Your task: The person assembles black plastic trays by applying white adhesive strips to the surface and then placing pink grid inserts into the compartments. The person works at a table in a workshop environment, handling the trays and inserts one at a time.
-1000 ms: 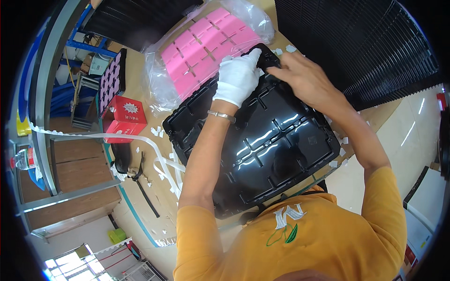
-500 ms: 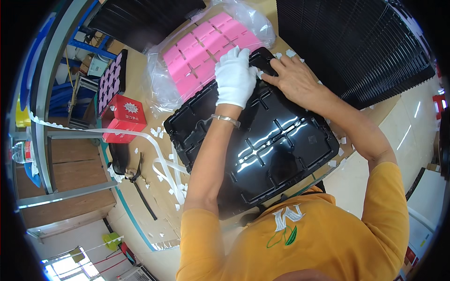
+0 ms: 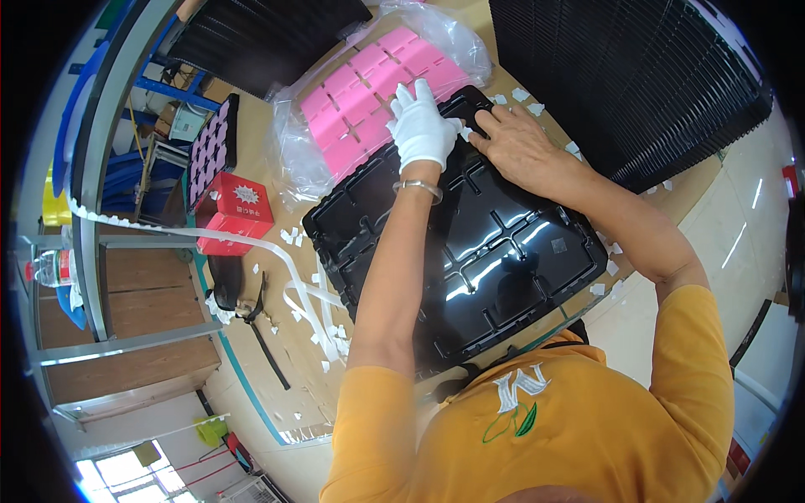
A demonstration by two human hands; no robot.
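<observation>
Metal post (image 3: 94, 184) stands far left of the black tray (image 3: 482, 230), the landmark; red box (image 3: 243, 210) nearer on that side, a pink-and-black tray (image 3: 214, 151) propped just behind it. White strip (image 3: 277, 249) runs from post toward the tray's left edge; black strap (image 3: 270, 356) lies apart from that edge, on tan table (image 3: 312, 394). Bare tabletop shows between strap and tray, paper scraps (image 3: 293, 237) scattered there

Pink sheet (image 3: 369, 101) under clear plastic (image 3: 289, 163) sits just beyond the tray's far edge, scant room between

Left hand (image 3: 419, 130), white-gloved, over the tray's far edge, fingers stretched and a little apart, thumb toward the other hand. Tray lies flat, near edge by the wearer's body

Right hand (image 3: 520, 155), bare, on the tray's far right corner, fingers bent; white scrap (image 3: 466, 132) at its thumb tip, cannot tell if clamped. Ribbed black stack (image 3: 629, 92) rises beyond the right edge, a scrap-strewn table strip between
</observation>
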